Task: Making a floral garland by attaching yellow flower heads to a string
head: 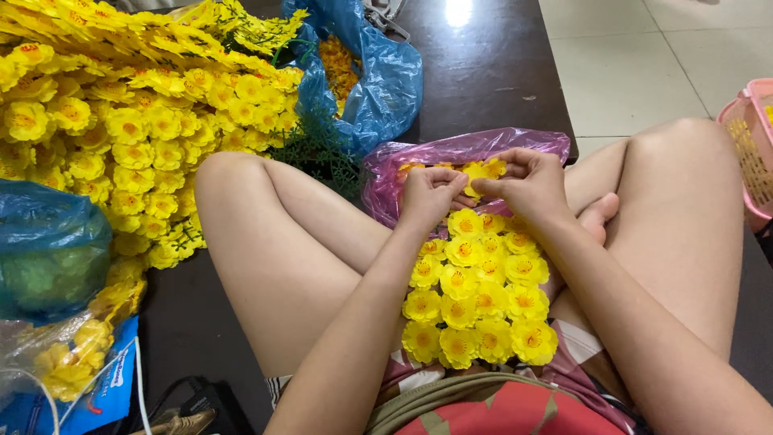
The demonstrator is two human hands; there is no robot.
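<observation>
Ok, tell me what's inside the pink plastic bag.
Loose yellow flowers show at the mouth of the pink plastic bag. Both hands, left and right, cover the rest, so how full it is can't be seen.

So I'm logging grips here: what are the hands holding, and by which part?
Both the left hand and right hand pinch one yellow artificial flower by its lower petal edges; the exact finger contact is hidden.

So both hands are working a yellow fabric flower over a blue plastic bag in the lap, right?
Not quite: in the head view the bag under the hands is pink, not blue. The left hand and right hand do pinch a yellow flower together.
</observation>
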